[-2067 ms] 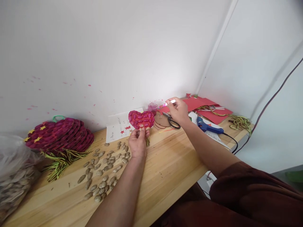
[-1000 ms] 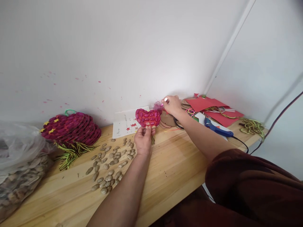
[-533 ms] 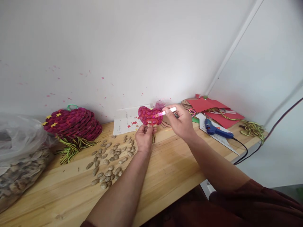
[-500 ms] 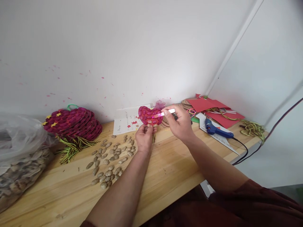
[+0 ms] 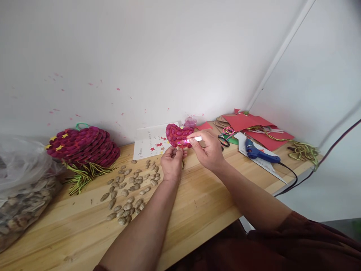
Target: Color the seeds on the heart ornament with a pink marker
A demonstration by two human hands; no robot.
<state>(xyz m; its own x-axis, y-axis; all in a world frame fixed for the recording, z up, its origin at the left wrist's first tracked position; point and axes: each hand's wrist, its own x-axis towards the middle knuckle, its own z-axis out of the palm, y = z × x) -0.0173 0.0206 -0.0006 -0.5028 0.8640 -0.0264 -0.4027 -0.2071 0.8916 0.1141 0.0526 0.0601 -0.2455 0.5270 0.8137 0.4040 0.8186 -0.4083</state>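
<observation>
My left hand (image 5: pixel 172 162) pinches the lower edge of a magenta piece (image 5: pixel 176 134) with a bumpy surface, holding it tilted up over the table. My right hand (image 5: pixel 208 149) grips a white-handled brush (image 5: pixel 196 139), whose pink-stained end touches the lower part of the piece. Behind the piece stands a small clear cup (image 5: pixel 191 122) with pink stains. A white sheet (image 5: pixel 142 145) with red and yellow stars lies to the left of the piece.
Loose peanuts (image 5: pixel 127 206) are spread left of my left forearm. Further left are stacked magenta pieces (image 5: pixel 90 145) with green cords and a plastic bag of shells (image 5: pixel 28 203). On the right lie a blue glue gun (image 5: pixel 261 155), scissors (image 5: pixel 224 140) and red paper (image 5: pixel 245 123).
The brush and my right hand have moved slightly down and left across the piece, from its right side to its lower part. The view has shifted a little.
</observation>
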